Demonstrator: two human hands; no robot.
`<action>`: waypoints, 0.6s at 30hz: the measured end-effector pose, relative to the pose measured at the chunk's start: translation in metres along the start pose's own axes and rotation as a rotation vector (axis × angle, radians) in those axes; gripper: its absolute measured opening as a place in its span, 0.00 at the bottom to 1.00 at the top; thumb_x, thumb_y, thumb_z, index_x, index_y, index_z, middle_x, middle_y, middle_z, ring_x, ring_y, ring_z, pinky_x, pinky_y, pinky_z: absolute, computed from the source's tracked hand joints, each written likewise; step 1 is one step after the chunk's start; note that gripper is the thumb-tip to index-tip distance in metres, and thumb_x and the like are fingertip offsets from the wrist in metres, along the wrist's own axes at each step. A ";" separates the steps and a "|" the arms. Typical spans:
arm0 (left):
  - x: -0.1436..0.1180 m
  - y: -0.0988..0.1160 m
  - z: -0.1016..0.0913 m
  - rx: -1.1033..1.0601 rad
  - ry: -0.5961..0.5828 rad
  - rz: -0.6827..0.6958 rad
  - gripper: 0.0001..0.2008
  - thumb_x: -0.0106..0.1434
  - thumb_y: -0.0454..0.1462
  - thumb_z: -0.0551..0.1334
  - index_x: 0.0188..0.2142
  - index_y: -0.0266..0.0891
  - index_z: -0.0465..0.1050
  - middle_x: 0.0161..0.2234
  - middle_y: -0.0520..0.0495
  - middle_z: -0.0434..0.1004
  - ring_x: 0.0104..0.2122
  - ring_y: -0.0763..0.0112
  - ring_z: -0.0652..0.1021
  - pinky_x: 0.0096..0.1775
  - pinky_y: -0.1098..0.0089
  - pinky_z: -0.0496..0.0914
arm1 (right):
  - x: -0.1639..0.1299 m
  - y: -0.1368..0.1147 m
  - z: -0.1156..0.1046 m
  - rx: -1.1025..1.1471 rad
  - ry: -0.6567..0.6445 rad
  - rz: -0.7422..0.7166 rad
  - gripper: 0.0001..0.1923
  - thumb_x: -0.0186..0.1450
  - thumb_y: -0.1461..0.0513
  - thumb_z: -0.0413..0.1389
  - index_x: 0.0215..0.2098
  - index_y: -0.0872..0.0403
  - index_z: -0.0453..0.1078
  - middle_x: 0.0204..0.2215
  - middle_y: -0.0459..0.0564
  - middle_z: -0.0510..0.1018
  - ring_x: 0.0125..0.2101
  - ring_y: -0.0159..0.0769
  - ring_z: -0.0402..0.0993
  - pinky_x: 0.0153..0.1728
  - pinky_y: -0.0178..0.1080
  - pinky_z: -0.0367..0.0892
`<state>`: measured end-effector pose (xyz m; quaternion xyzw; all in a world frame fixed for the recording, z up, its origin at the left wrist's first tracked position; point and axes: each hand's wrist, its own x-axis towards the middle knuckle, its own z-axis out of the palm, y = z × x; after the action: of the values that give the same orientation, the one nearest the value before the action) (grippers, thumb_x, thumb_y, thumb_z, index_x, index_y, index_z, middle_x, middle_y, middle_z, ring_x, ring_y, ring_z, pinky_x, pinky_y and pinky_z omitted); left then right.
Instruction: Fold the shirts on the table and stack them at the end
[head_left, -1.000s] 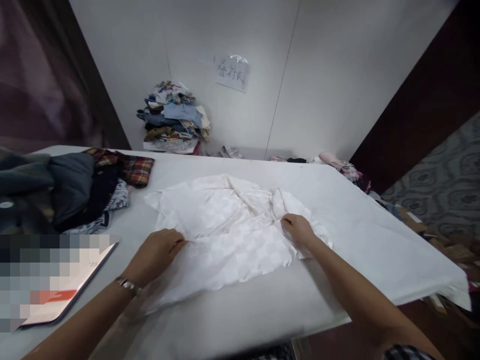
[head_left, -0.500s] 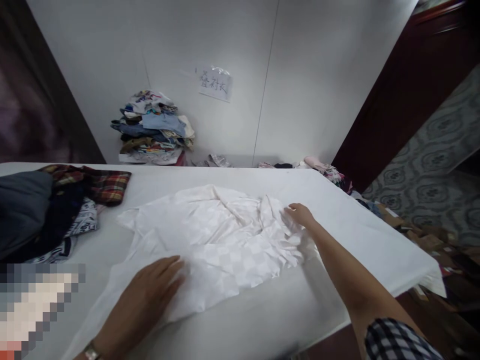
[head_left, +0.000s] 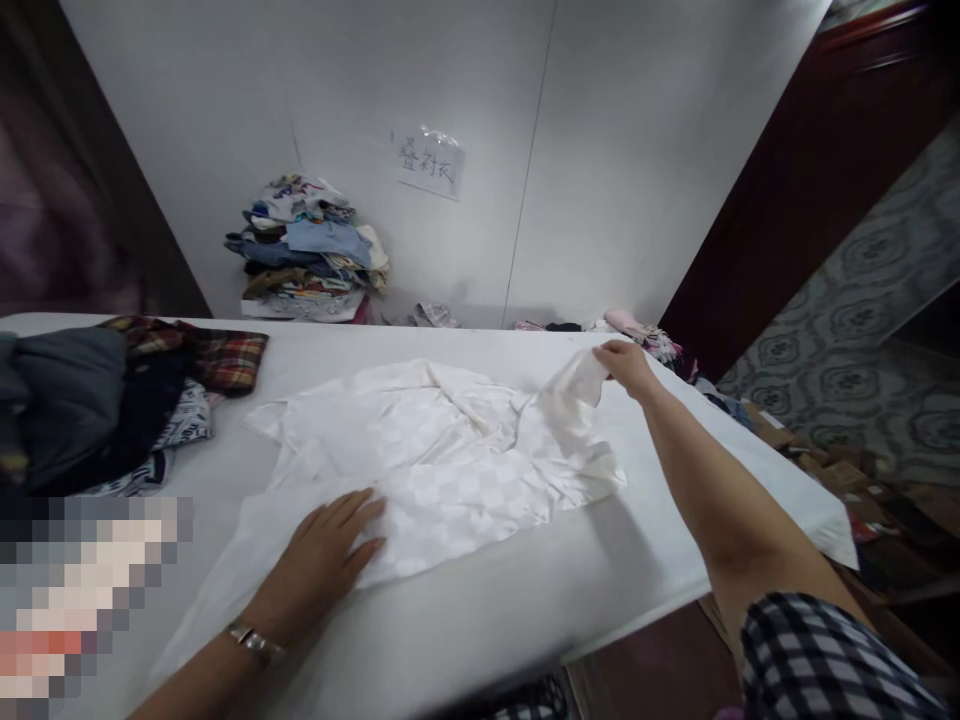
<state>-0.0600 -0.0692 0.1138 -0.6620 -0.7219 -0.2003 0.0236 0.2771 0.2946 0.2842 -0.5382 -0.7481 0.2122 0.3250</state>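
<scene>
A white checker-patterned shirt (head_left: 442,450) lies spread on the white table (head_left: 675,480). My left hand (head_left: 330,555) presses flat on the shirt's near left part, fingers spread. My right hand (head_left: 626,365) pinches the shirt's right sleeve end and holds it lifted above the table at the far right, so the sleeve stretches out from the body of the shirt.
A heap of dark, plaid and printed clothes (head_left: 112,395) sits at the table's left. A blurred-out flat item (head_left: 75,600) lies near left. A stack of folded clothes (head_left: 307,250) stands by the wall under a paper sign (head_left: 429,162). Clutter covers the floor at right (head_left: 825,470).
My right hand has gripped the sleeve and lifted it up and to the far right. My left hand has gone from gripping the shirt's left edge to pressing flat on it.
</scene>
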 end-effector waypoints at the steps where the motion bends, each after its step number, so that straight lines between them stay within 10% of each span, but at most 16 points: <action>1: 0.003 0.007 -0.006 -0.047 0.013 -0.017 0.23 0.61 0.49 0.55 0.51 0.42 0.72 0.56 0.41 0.71 0.55 0.53 0.71 0.55 0.50 0.64 | -0.003 -0.015 -0.008 0.128 -0.014 -0.004 0.11 0.62 0.56 0.52 0.35 0.55 0.70 0.30 0.50 0.76 0.30 0.35 0.72 0.26 0.34 0.67; 6: 0.021 0.075 -0.043 -0.644 -0.086 -0.308 0.28 0.59 0.56 0.55 0.53 0.44 0.69 0.57 0.42 0.69 0.55 0.54 0.70 0.54 0.54 0.67 | -0.071 -0.088 -0.016 0.892 -0.177 -0.042 0.22 0.57 0.56 0.60 0.49 0.49 0.66 0.25 0.42 0.72 0.23 0.29 0.68 0.20 0.31 0.65; 12: 0.019 0.131 -0.049 -1.798 -0.413 -0.601 0.40 0.60 0.62 0.45 0.62 0.40 0.55 0.58 0.35 0.66 0.52 0.53 0.73 0.50 0.53 0.69 | -0.242 -0.092 0.060 1.170 -0.605 0.077 0.40 0.53 0.58 0.66 0.61 0.45 0.58 0.19 0.36 0.67 0.20 0.28 0.67 0.24 0.34 0.69; 15: 0.006 0.131 -0.044 -1.880 -0.555 -0.679 0.42 0.59 0.63 0.44 0.61 0.36 0.56 0.52 0.35 0.72 0.49 0.53 0.76 0.51 0.52 0.68 | -0.293 -0.062 0.092 1.117 -0.920 0.091 0.41 0.51 0.57 0.67 0.60 0.43 0.59 0.30 0.42 0.77 0.31 0.33 0.75 0.30 0.37 0.70; 18: -0.011 0.126 -0.038 -1.613 -0.613 -0.545 0.37 0.61 0.61 0.45 0.56 0.37 0.65 0.47 0.38 0.76 0.46 0.56 0.77 0.51 0.56 0.69 | -0.296 -0.028 0.092 0.999 -0.824 0.053 0.27 0.57 0.54 0.62 0.55 0.48 0.66 0.35 0.48 0.79 0.32 0.35 0.76 0.30 0.38 0.70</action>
<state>0.0538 -0.0864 0.1782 -0.3077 -0.4688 -0.4591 -0.6890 0.2547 0.0096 0.1622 -0.2149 -0.6090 0.7319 0.2173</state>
